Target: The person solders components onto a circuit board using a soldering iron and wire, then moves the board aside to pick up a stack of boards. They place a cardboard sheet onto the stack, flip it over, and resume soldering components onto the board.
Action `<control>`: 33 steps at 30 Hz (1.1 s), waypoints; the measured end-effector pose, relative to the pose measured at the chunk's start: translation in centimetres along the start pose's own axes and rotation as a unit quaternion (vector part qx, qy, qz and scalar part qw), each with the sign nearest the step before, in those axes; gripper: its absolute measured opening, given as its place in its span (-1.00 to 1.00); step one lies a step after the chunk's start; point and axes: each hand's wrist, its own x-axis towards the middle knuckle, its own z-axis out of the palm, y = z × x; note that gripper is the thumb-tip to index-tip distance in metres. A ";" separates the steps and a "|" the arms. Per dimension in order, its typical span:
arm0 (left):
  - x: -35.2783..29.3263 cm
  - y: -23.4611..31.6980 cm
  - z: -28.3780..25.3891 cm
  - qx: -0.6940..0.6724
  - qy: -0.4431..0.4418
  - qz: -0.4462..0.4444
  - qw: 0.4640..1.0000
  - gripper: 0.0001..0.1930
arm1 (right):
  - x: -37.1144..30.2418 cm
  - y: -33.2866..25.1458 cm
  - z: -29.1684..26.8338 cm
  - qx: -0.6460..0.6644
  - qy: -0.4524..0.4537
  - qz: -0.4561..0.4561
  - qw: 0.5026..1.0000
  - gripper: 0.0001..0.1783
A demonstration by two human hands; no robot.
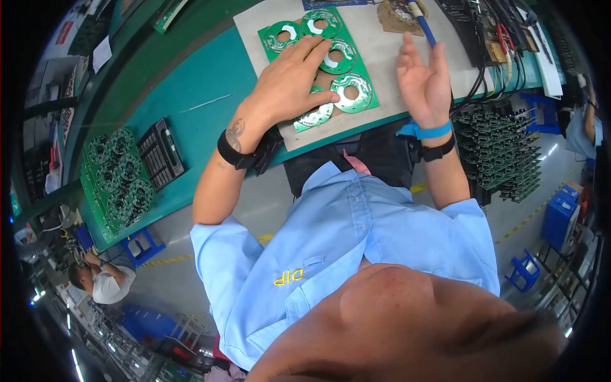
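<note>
On a pale mat (254,25) lies a green circuit-board panel (364,67) with several round boards, each with a hole in its middle. My left hand (289,83) rests on the panel with fingers stretched out and covers part of it. To the right of the panel, my right hand (425,86) is raised with its palm turned up and its fingers apart. Nothing shows in it. Just beyond its fingertips is a blue-handled tool (423,27), whose pale end lies over a round tray on a brown pad (389,20).
A panel of boards fitted with parts (118,178) and a black slotted tray (160,155) lie at left on the green bench (191,121). Cables (477,83) and red-handled pliers (505,37) are at far right. Stacked boards (499,156) stand below. Another person (105,280) works at lower left.
</note>
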 end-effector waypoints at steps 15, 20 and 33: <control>-9.7 -5.0 -6.6 0.191 0.160 -0.062 0.966 -0.65 | -3.2 -4.5 -3.1 -0.479 -0.007 -0.375 0.794 -0.54; -12.0 -6.5 -5.3 0.302 0.143 -0.127 0.934 -0.85 | -3.7 -3.5 -1.8 -0.579 0.042 -0.342 0.739 -0.53; -9.9 1.7 0.7 -0.076 0.219 -0.061 0.971 -0.93 | -10.8 0.3 -0.5 -0.523 -0.183 -0.327 0.765 -0.58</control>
